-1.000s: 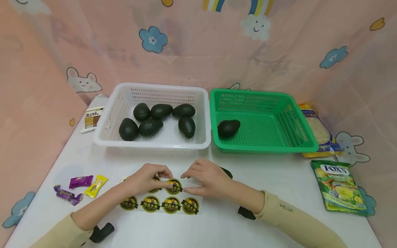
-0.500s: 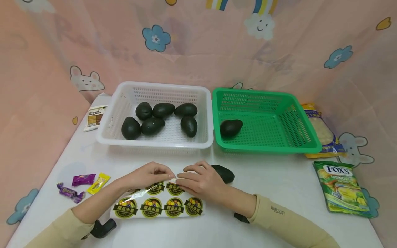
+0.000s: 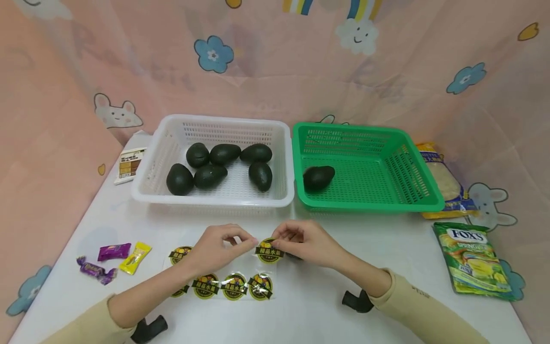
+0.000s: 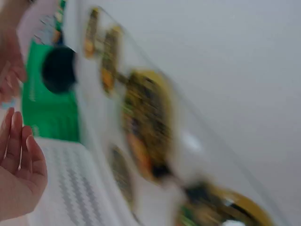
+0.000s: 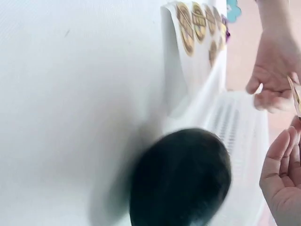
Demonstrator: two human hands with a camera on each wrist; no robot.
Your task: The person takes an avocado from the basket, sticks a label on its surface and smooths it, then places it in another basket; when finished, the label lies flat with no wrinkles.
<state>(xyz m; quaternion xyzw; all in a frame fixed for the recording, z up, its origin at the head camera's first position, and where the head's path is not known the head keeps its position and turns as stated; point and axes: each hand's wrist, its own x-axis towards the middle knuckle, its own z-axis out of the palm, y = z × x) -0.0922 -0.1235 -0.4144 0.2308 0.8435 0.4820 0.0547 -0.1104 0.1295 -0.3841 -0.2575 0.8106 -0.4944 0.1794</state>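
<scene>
My right hand (image 3: 307,243) pinches a round black-and-yellow sticker (image 3: 269,251) between thumb and fingers, lifted off the sheet. My left hand (image 3: 225,248) is just left of the sticker, its fingers loosely bent and apart from it. Below lies a clear-edged sticker sheet (image 3: 240,267) with several more round stickers, partly covered by the left forearm. A dark avocado (image 5: 183,179) rests on the table under my right hand, mostly hidden in the head view. In the left wrist view the stickers are blurred, and the left hand (image 4: 23,174) shows relaxed fingers.
A white basket (image 3: 215,198) with several avocados stands at the back, beside a green basket (image 3: 369,179) holding one avocado (image 3: 319,177). Wrapped candies (image 3: 114,252) lie left. A green Fox's bag (image 3: 474,263) and a yellow-blue bag (image 3: 444,181) lie right.
Both hands were together at the sheet's upper edge, which lifted and then settled flat. The right hand has moved right with a sticker peeled from the upper row; the left hand has separated from it.
</scene>
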